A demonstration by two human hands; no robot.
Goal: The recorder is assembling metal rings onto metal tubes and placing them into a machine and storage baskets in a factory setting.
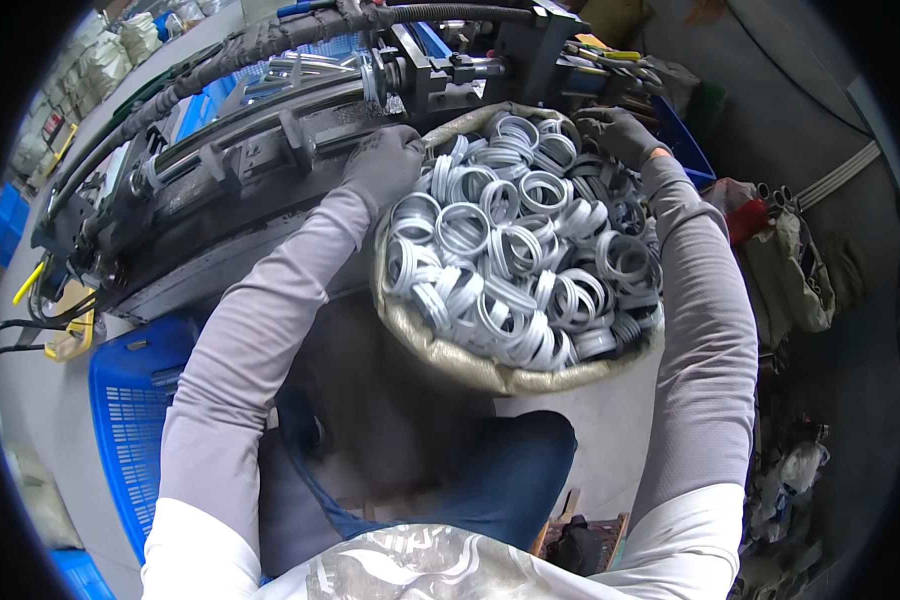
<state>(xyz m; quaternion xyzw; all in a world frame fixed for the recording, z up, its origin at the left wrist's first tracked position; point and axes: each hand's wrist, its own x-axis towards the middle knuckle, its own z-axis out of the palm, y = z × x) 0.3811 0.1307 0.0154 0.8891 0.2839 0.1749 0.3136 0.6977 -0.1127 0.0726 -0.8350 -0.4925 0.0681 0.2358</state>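
Note:
A woven sack (510, 378) with a rolled rim stands in front of me, heaped with grey threaded rings (462, 230). My left hand (385, 165), in a dark grey glove, is closed at the sack's far left edge and grips its rim. On the far right side, my right hand (618, 135), gloved alike, has its fingers bent over the rim and closed on it. Its fingertips are partly hidden behind the sack's edge. Neither hand holds a loose ring.
Beyond the sack runs a dark machine with a long bed (255, 160) and a thick wrapped hose (240, 60). A blue plastic basket (135, 405) stands at my left. Pale tubes (842, 175) and other sacks (800, 275) are at the right.

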